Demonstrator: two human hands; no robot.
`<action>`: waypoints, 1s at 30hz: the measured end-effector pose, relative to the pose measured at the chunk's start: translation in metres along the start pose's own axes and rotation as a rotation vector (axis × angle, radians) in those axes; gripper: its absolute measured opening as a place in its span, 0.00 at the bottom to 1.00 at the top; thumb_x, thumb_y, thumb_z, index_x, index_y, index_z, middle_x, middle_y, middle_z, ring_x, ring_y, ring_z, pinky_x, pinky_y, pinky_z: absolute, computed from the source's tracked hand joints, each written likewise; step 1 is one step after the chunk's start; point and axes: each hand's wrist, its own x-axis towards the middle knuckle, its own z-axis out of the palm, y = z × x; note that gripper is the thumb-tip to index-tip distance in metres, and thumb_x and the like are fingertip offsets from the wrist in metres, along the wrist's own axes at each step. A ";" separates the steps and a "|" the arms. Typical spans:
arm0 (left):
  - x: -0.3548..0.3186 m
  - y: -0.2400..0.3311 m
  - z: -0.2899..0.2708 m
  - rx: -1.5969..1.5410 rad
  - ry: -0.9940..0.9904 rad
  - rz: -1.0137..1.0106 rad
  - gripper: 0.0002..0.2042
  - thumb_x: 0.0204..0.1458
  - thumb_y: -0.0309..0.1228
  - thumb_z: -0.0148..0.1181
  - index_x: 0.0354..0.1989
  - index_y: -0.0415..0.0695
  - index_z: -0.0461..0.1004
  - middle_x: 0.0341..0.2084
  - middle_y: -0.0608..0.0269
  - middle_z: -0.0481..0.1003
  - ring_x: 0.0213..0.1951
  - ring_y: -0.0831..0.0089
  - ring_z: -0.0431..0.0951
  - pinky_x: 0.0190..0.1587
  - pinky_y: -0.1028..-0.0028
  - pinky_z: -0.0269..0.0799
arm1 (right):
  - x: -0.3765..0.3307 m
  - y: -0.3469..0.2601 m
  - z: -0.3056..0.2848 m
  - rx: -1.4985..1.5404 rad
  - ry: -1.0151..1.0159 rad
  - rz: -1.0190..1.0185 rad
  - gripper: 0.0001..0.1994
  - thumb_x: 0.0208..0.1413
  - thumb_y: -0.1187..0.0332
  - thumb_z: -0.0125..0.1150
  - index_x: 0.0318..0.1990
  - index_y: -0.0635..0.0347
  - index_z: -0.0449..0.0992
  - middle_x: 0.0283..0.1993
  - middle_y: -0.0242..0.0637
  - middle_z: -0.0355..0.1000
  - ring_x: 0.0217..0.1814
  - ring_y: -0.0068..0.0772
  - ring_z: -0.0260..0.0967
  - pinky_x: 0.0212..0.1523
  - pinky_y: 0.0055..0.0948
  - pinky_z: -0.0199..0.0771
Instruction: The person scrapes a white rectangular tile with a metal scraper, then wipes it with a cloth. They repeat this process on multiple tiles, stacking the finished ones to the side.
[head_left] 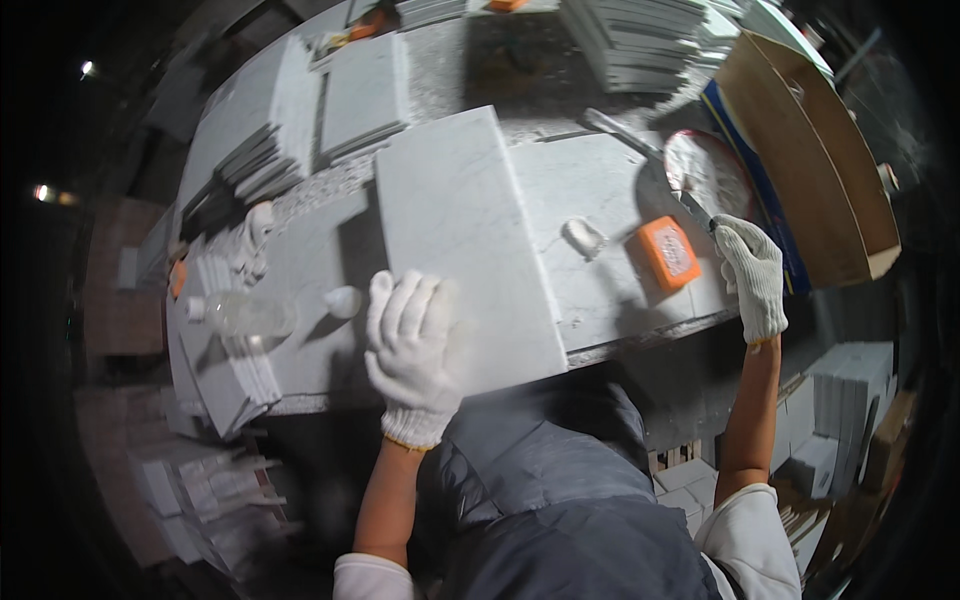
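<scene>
A large white marble slab (462, 235) lies across the grey workbench (310, 260). My left hand (412, 350), in a white knit glove, rests flat on the slab's near corner with fingers spread. At the right end of the bench, my gloved right hand (752, 275) grips the handle of a dark-bladed trowel (645, 155) that reaches up and left over a second slab (600, 215). An orange rectangular block (668, 252) and a small pale lump (584, 236) sit on that second slab, just left of my right hand.
Stacks of grey tiles (265, 160) stand at the back left and back centre (640, 40). A clear plastic bottle (245, 312) lies left of my left hand. A cardboard box (810, 160) and a round white dish (705, 170) sit at right. More tiles lie on the floor (200, 480).
</scene>
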 end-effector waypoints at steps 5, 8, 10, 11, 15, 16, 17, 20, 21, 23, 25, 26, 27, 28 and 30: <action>-0.006 0.000 -0.006 -0.011 -0.075 -0.062 0.19 0.56 0.39 0.62 0.56 0.49 0.79 0.58 0.61 0.73 0.68 0.54 0.64 0.72 0.60 0.55 | -0.015 -0.035 0.073 0.059 -0.243 -0.035 0.14 0.64 0.67 0.63 0.54 0.63 0.81 0.31 0.25 0.76 0.21 0.10 0.61 0.18 0.14 0.58; -0.013 0.006 -0.010 -0.048 -0.060 -0.076 0.17 0.55 0.35 0.63 0.53 0.46 0.80 0.54 0.60 0.75 0.66 0.55 0.66 0.71 0.57 0.57 | -0.027 -0.055 0.115 0.046 -0.448 -0.024 0.17 0.63 0.62 0.65 0.54 0.64 0.81 0.29 0.25 0.75 0.21 0.10 0.62 0.18 0.14 0.59; -0.018 0.008 -0.011 -0.099 -0.019 -0.070 0.16 0.54 0.34 0.64 0.51 0.44 0.80 0.53 0.59 0.75 0.63 0.55 0.68 0.70 0.55 0.60 | -0.030 -0.065 0.144 0.061 -0.552 -0.087 0.20 0.62 0.57 0.67 0.53 0.64 0.81 0.28 0.24 0.73 0.20 0.11 0.62 0.18 0.15 0.60; -0.019 0.009 -0.011 -0.128 -0.001 -0.060 0.16 0.54 0.33 0.64 0.51 0.43 0.80 0.53 0.58 0.75 0.62 0.55 0.69 0.69 0.54 0.62 | -0.031 -0.069 0.159 0.061 -0.568 -0.042 0.19 0.62 0.57 0.66 0.53 0.63 0.81 0.28 0.24 0.73 0.21 0.12 0.63 0.18 0.14 0.61; -0.023 0.006 -0.008 -0.161 0.023 -0.045 0.16 0.58 0.38 0.60 0.49 0.41 0.80 0.52 0.55 0.77 0.60 0.54 0.73 0.68 0.51 0.63 | -0.033 -0.075 0.199 -0.051 -0.573 -0.185 0.16 0.63 0.61 0.65 0.52 0.62 0.82 0.31 0.26 0.76 0.23 0.13 0.66 0.21 0.17 0.66; -0.023 0.005 -0.007 -0.167 0.028 -0.042 0.16 0.58 0.37 0.60 0.49 0.41 0.80 0.52 0.55 0.77 0.60 0.54 0.73 0.68 0.50 0.63 | -0.035 -0.073 0.207 -0.051 -0.555 -0.236 0.16 0.63 0.62 0.64 0.51 0.62 0.82 0.31 0.27 0.76 0.24 0.13 0.66 0.22 0.18 0.67; -0.023 0.004 -0.007 -0.174 0.034 -0.038 0.15 0.58 0.37 0.60 0.48 0.41 0.80 0.51 0.55 0.77 0.59 0.54 0.73 0.67 0.50 0.64 | -0.035 -0.072 0.215 -0.078 -0.525 -0.259 0.15 0.63 0.62 0.64 0.51 0.63 0.82 0.32 0.27 0.77 0.24 0.13 0.67 0.23 0.18 0.69; -0.021 0.003 -0.006 -0.219 0.054 -0.028 0.15 0.54 0.35 0.63 0.46 0.39 0.80 0.48 0.53 0.77 0.57 0.52 0.74 0.65 0.47 0.65 | -0.036 -0.064 0.224 -0.088 -0.528 -0.406 0.12 0.65 0.67 0.62 0.50 0.64 0.82 0.32 0.30 0.78 0.26 0.14 0.68 0.26 0.20 0.70; -0.020 0.003 -0.007 -0.252 0.056 -0.040 0.15 0.52 0.34 0.63 0.45 0.38 0.80 0.47 0.52 0.77 0.56 0.52 0.73 0.64 0.46 0.65 | -0.036 -0.062 0.226 -0.089 -0.519 -0.453 0.11 0.65 0.68 0.61 0.49 0.64 0.82 0.32 0.30 0.78 0.26 0.14 0.68 0.26 0.20 0.70; -0.019 0.003 -0.007 -0.241 0.075 -0.022 0.15 0.52 0.34 0.63 0.45 0.38 0.80 0.47 0.52 0.77 0.55 0.51 0.74 0.64 0.46 0.65 | -0.037 -0.058 0.229 -0.089 -0.514 -0.527 0.10 0.65 0.70 0.60 0.49 0.64 0.82 0.32 0.30 0.78 0.25 0.14 0.68 0.25 0.20 0.69; -0.019 0.003 -0.007 -0.244 0.079 -0.021 0.16 0.52 0.35 0.63 0.45 0.38 0.80 0.47 0.51 0.77 0.55 0.51 0.74 0.64 0.45 0.65 | -0.039 -0.057 0.230 -0.104 -0.503 -0.609 0.10 0.66 0.71 0.60 0.50 0.64 0.81 0.30 0.30 0.77 0.25 0.15 0.68 0.26 0.20 0.68; -0.019 0.002 -0.007 -0.247 0.076 -0.024 0.15 0.52 0.35 0.64 0.45 0.38 0.80 0.47 0.52 0.77 0.55 0.51 0.74 0.64 0.45 0.65 | -0.040 -0.058 0.231 -0.113 -0.499 -0.649 0.11 0.65 0.72 0.60 0.51 0.64 0.81 0.30 0.30 0.77 0.25 0.15 0.68 0.26 0.20 0.68; -0.019 0.002 -0.007 -0.260 0.077 -0.034 0.15 0.52 0.35 0.64 0.45 0.38 0.80 0.47 0.52 0.77 0.55 0.51 0.74 0.64 0.45 0.65 | -0.042 -0.059 0.230 -0.170 -0.479 -0.651 0.11 0.65 0.72 0.60 0.52 0.64 0.81 0.29 0.30 0.76 0.25 0.15 0.68 0.26 0.20 0.69; -0.019 0.002 -0.006 -0.251 0.079 -0.026 0.15 0.52 0.35 0.64 0.45 0.38 0.80 0.47 0.52 0.77 0.55 0.51 0.74 0.64 0.45 0.65 | -0.044 -0.061 0.228 -0.088 -0.496 -0.623 0.13 0.65 0.72 0.60 0.54 0.64 0.79 0.29 0.30 0.76 0.26 0.16 0.69 0.27 0.19 0.69; -0.019 0.002 -0.006 -0.254 0.091 -0.026 0.15 0.53 0.35 0.63 0.44 0.39 0.81 0.47 0.52 0.77 0.55 0.51 0.74 0.64 0.46 0.66 | -0.047 -0.065 0.221 -0.040 -0.499 -0.493 0.16 0.65 0.71 0.61 0.59 0.65 0.76 0.30 0.30 0.75 0.27 0.16 0.70 0.27 0.19 0.70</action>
